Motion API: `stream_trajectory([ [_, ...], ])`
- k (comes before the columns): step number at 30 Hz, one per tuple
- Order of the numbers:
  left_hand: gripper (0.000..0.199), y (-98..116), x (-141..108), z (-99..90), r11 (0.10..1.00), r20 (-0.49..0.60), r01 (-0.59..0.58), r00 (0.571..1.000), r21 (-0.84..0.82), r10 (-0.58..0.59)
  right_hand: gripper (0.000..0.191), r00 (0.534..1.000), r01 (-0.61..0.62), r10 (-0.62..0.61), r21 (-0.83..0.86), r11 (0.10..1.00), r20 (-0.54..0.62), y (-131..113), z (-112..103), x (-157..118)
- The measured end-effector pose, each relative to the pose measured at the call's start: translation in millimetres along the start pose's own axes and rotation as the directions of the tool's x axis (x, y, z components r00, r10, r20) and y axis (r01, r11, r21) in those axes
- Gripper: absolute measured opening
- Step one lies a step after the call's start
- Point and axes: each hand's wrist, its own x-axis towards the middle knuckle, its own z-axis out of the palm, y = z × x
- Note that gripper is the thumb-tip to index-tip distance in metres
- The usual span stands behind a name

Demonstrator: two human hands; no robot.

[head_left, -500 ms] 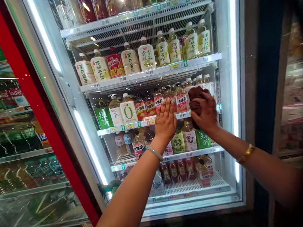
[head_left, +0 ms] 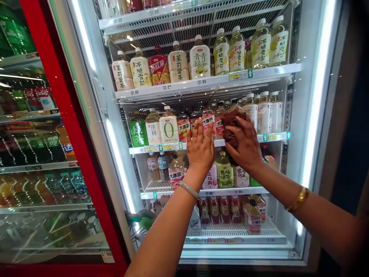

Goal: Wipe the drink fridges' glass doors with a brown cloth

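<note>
clutching a bunched brown cloth (head_left: 229,120), its long axis unclear, the right hand (head_left: 242,140) curls over it; the left hand (head_left: 200,151) is flat, slightly spread, pointing up.

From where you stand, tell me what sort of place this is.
Probably a shop's drinks section: a lit glass-fronted cooler holds rows of bottled drinks, yellow price tags mark shelf edges, and a red-framed drinks case stands beside it.

"0" on white-labelled bottle (head_left: 168,129); "绿茶" on green-labelled bottle (head_left: 138,132); "茶粹" on shelf edge (head_left: 184,85).
</note>
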Motion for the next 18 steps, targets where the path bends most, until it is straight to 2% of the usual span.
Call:
stream_trajectory([
  [2, 0.057, -11.8, -0.5, -4.3, 0.999, -0.009, 0.033, 0.999, 0.019, -0.033, 0.046, 0.998, 0.059, -0.059, 0.022, 0.998, -0.012, -27.7, 15.7, 8.2],
  [4, 0.058, -24.8, -3.6, -9.1, 0.999, 0.007, 0.015, 1.000, 0.035, -0.015, 0.045, 0.990, 0.140, -0.141, 0.039, 0.989, 0.010, -45.9, 22.4, 3.9],
  [7, 0.059, -40.3, -11.8, -15.4, 0.995, 0.045, -0.077, 0.996, 0.057, 0.075, 0.042, 0.968, 0.238, -0.238, 0.012, 0.971, 0.084, -43.9, 14.0, -10.6],
  [9, 0.060, -45.3, -17.0, -17.0, 0.992, 0.055, -0.112, 0.993, 0.058, 0.109, 0.040, 0.972, 0.215, -0.211, -0.027, 0.976, 0.107, -33.7, 6.6, -12.0],
  [11, 0.061, -46.6, -20.5, -16.0, 0.991, 0.045, -0.116, 0.993, 0.062, 0.113, 0.041, 0.995, 0.083, -0.080, -0.052, 0.995, 0.066, -30.8, 6.8, -3.2],
  [13, 0.062, -46.4, -22.2, -13.1, 0.991, 0.021, -0.114, 0.993, 0.075, 0.113, 0.044, 0.999, -0.038, 0.038, -0.042, 0.998, -0.008, -40.1, 17.1, 9.7],
  [15, 0.060, -46.3, -23.2, -9.7, 0.990, -0.002, -0.119, 0.993, 0.079, 0.120, 0.045, 0.998, -0.033, 0.033, -0.009, 0.999, -0.057, -56.4, 31.6, 16.6],
  [18, 0.058, -46.9, -24.3, -6.7, 0.991, -0.002, -0.115, 0.993, 0.069, 0.116, 0.044, 0.997, 0.063, -0.062, 0.039, 0.997, -0.035, -70.2, 41.1, 5.7],
])
